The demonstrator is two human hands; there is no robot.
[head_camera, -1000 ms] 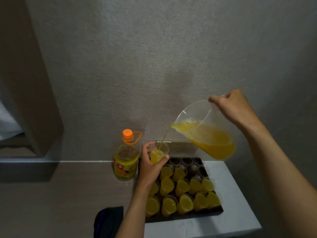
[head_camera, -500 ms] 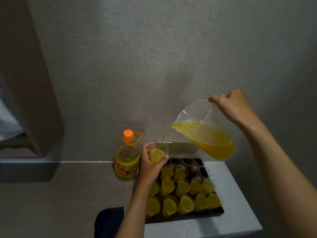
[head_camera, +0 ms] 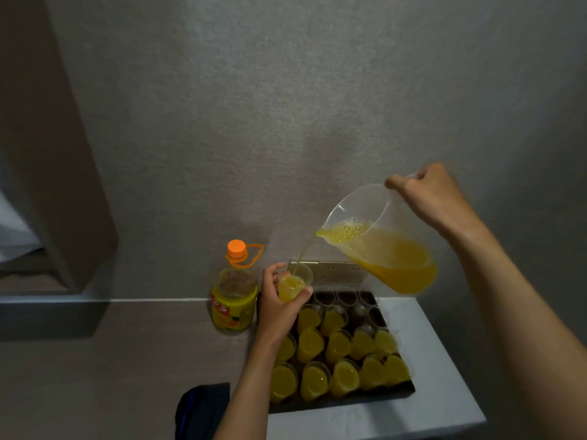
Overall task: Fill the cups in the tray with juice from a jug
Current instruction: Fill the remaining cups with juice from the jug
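— Two hands busy, lower right of frame. Right hand (head_camera: 427, 193) curled round the handle of a clear jug (head_camera: 386, 241), tipped spout-down toward the left, orange juice pooled low in its belly.

— And the left?

— Left hand (head_camera: 279, 301) wrapped round a single clear cup (head_camera: 293, 284), held up above the tray's far left corner, just beside the bottle. Thin stream of juice (head_camera: 305, 252) running from spout into that cup, already a good part full.

— Tray?

— Dark tray (head_camera: 381, 396) sitting on the pale bench (head_camera: 435, 385), bottom centre-right. Packed with cups in rows: near rows of filled cups (head_camera: 343, 374) glowing yellow, far row of empty cups (head_camera: 346, 298) up against the wall, clear and dry-looking. Exact count hard to tell, left arm crossing over the leftmost ones.

— Anything else around?

— Big juice bottle (head_camera: 234, 300) standing upright left of the tray, orange cap (head_camera: 237, 248) on, orange carry loop hanging off the neck, yellow label, low level inside. Wall socket plate (head_camera: 336, 270) behind the cup, partly hidden by the jug. Dark blue-edged object (head_camera: 203, 411) at the bottom edge, left of the left forearm; too dim to name. Grey textured wall filling the upper frame, brown panel (head_camera: 47, 138) down the left side.
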